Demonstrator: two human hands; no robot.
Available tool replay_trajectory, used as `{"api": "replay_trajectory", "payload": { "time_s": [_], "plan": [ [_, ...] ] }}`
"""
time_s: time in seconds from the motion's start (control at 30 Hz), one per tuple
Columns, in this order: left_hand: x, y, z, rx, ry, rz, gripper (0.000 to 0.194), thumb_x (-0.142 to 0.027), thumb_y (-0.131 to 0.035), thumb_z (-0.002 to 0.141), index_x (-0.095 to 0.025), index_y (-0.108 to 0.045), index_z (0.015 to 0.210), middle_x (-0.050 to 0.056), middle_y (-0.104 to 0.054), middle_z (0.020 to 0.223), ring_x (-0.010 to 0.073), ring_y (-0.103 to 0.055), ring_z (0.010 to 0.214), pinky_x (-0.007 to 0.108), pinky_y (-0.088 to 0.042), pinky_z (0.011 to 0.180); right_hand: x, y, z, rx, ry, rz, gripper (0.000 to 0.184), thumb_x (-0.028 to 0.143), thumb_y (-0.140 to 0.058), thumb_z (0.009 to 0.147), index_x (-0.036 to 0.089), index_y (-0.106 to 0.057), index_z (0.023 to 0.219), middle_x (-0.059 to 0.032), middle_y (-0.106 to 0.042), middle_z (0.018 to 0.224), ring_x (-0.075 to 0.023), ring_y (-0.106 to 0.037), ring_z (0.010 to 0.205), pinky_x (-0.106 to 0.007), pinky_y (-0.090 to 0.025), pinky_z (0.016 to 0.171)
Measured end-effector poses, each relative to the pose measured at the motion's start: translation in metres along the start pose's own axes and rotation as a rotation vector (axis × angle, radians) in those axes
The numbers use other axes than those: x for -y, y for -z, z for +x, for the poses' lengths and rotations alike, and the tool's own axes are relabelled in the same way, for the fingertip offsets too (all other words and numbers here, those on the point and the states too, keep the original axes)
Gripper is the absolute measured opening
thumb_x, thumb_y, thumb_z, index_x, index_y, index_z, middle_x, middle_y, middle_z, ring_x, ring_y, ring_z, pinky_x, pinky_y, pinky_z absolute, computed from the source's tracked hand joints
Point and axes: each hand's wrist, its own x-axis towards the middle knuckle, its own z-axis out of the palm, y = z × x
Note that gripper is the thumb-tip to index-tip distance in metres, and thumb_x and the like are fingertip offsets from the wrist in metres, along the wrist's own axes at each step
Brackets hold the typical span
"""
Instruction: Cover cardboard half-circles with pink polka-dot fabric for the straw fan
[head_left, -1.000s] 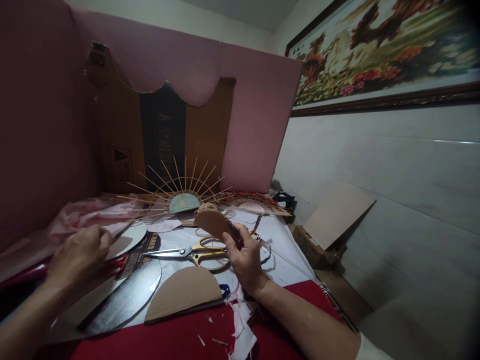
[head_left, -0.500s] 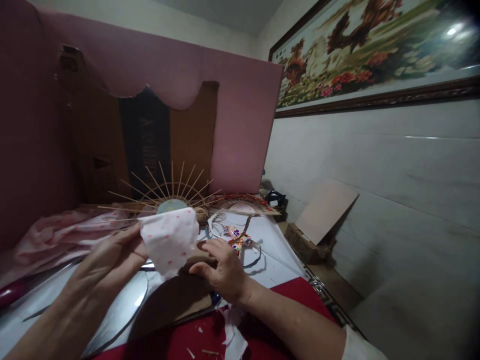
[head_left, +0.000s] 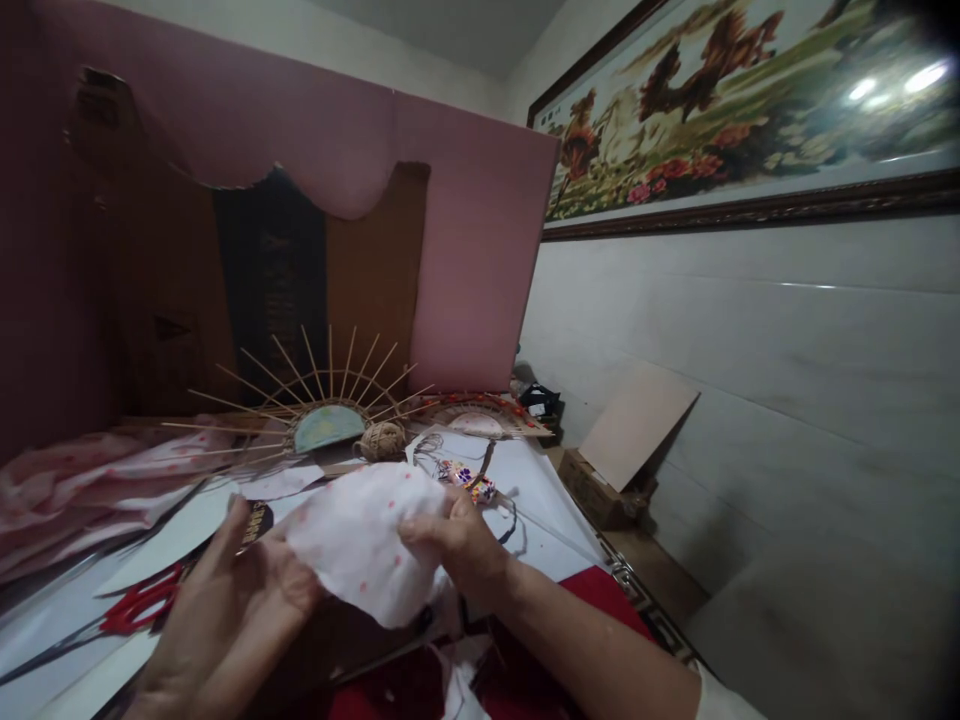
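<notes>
A white piece of cloth with pink dots (head_left: pixel 360 540) spreads between my hands. My right hand (head_left: pixel 469 545) pinches its right side, thumb on top. Palm up at the cloth's left edge, my left hand (head_left: pixel 251 595) is open, with the thumb raised apart and the fingertips partly hidden at the cloth. Red-handled scissors (head_left: pixel 146 605) lie just left of that hand. Beyond the cloth stands a half-round frame of thin sticks (head_left: pixel 330 385) with a pale green half-disc (head_left: pixel 328 428) at its base. A ball of twine (head_left: pixel 383 440) sits beside it.
Pink dotted fabric (head_left: pixel 97 475) is heaped at the left. A second fan-shaped frame (head_left: pixel 480 415) lies at the back, near a colourful patterned piece (head_left: pixel 480 485). Cloth scraps (head_left: pixel 461 675) lie on the red surface in front. A pink-and-brown cardboard panel (head_left: pixel 480 260) stands behind.
My right hand has moved onto the cloth and grips it. The left thumb has lifted off it. The cloth has come lower and turned flatter, and the scissors now show.
</notes>
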Motion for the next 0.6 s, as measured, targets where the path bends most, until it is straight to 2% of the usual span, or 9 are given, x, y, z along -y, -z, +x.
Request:
{"api": "replay_trajectory", "payload": {
  "time_s": [0.07,0.13,0.2,0.3,0.4,0.47,0.53,0.6],
  "plan": [
    [0.002,0.001,0.004,-0.012,0.056,0.02,0.056,-0.055,-0.067,0.075,-0.023,-0.065,0.121,0.012,-0.075,0.109,0.0307,-0.072,0.092,0.034,-0.061,0.057,0.002,0.004,0.001,-0.023,-0.094,-0.076,0.025,0.025,-0.075,0.055,0.014,-0.07,0.077,0.0008,-0.065,0.066,-0.0114,-0.058,0.059,-0.023,-0.046,0.06],
    [0.006,0.004,0.008,-0.011,0.032,0.088,0.056,-0.044,-0.079,0.068,-0.022,-0.067,0.118,0.011,-0.075,0.11,0.0267,-0.072,0.088,0.03,-0.061,0.061,0.003,0.008,0.002,-0.017,-0.17,-0.129,0.029,0.028,-0.078,0.052,0.013,-0.069,0.077,0.0011,-0.065,0.066,-0.0112,-0.057,0.058,-0.023,-0.046,0.059],
    [0.01,0.007,0.012,-0.044,-0.052,0.209,0.066,-0.033,-0.092,0.05,-0.02,-0.071,0.111,0.011,-0.076,0.103,0.0238,-0.071,0.077,0.029,-0.06,0.061,0.004,0.011,0.004,0.002,-0.221,-0.177,0.037,0.031,-0.082,0.05,0.013,-0.069,0.079,0.0006,-0.066,0.069,-0.0108,-0.057,0.059,-0.024,-0.046,0.06],
    [0.013,0.013,0.017,-0.153,-0.171,0.394,0.069,-0.026,-0.097,0.03,-0.014,-0.074,0.093,0.01,-0.076,0.078,0.0208,-0.066,0.058,0.028,-0.056,0.05,0.008,0.017,0.006,0.072,-0.307,-0.236,0.048,0.035,-0.089,0.045,0.013,-0.068,0.083,0.0,-0.068,0.074,-0.011,-0.059,0.06,-0.025,-0.048,0.062],
    [0.01,0.016,0.018,-0.232,-0.253,0.445,0.061,-0.03,-0.096,0.029,-0.013,-0.072,0.083,0.005,-0.073,0.068,0.017,-0.064,0.054,0.023,-0.052,0.047,0.011,0.025,0.009,0.165,-0.384,-0.334,0.053,0.035,-0.092,0.04,0.013,-0.067,0.082,0.0006,-0.067,0.074,-0.0114,-0.058,0.062,-0.025,-0.047,0.063],
    [0.006,0.015,0.016,-0.262,-0.294,0.458,0.054,-0.028,-0.095,0.03,-0.015,-0.069,0.076,-0.001,-0.069,0.061,0.0119,-0.059,0.05,0.017,-0.046,0.044,0.01,0.031,0.011,0.158,-0.371,-0.384,0.051,0.037,-0.091,0.04,0.012,-0.066,0.076,0.0019,-0.064,0.069,-0.0101,-0.055,0.061,-0.023,-0.043,0.06],
    [0.003,0.011,0.011,-0.27,-0.281,0.48,0.049,-0.025,-0.094,0.032,-0.016,-0.064,0.07,-0.004,-0.065,0.056,0.0106,-0.056,0.046,0.016,-0.042,0.04,0.006,0.034,0.012,0.132,-0.332,-0.392,0.047,0.038,-0.09,0.042,0.012,-0.065,0.072,0.0028,-0.061,0.066,-0.0088,-0.052,0.059,-0.022,-0.039,0.057],
    [0.002,0.007,0.006,-0.226,-0.2,0.518,0.047,-0.025,-0.092,0.037,-0.016,-0.066,0.076,-0.003,-0.066,0.058,0.0141,-0.058,0.047,0.02,-0.045,0.041,0.001,0.035,0.013,0.149,-0.33,-0.4,0.041,0.035,-0.087,0.046,0.013,-0.064,0.072,0.003,-0.061,0.067,-0.0085,-0.052,0.058,-0.022,-0.038,0.057]
  ]
}}
